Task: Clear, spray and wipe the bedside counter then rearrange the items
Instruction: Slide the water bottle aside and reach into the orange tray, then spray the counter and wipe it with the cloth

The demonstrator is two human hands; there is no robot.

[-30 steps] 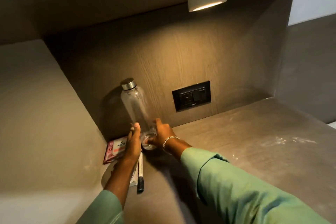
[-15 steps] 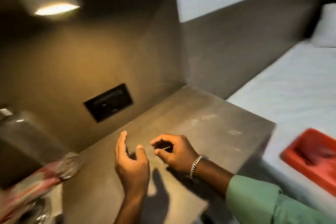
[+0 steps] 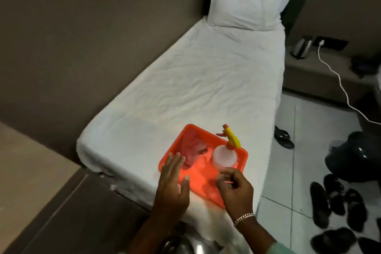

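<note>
An orange tray (image 3: pixel 243 154) lies on the white bed's near end. In it stand a white spray bottle (image 3: pixel 223 156) with a yellow trigger and a crumpled pinkish cloth (image 3: pixel 195 150). My left hand (image 3: pixel 173 183) hovers flat over the tray's near left edge, fingers spread, holding nothing. My right hand (image 3: pixel 235 189), with a bracelet on its wrist, is curled over the tray's near right corner and pinches a small thin pink stick (image 3: pixel 228 182). A corner of the bedside counter (image 3: pixel 31 171) shows at the far left.
The bed (image 3: pixel 206 80) has a pillow (image 3: pixel 247 4) at its far end. Right of it are a tiled floor with several dark shoes (image 3: pixel 338 202), a black bag (image 3: pixel 354 154), a white cable (image 3: pixel 338 80) and a kettle (image 3: pixel 301 46). Something shiny (image 3: pixel 185 245) sits at the bottom edge.
My view has swung right from the counter and its bottle to the bed. Both hands left the bottle and now hover over the orange tray; the right keeps its pinch.
</note>
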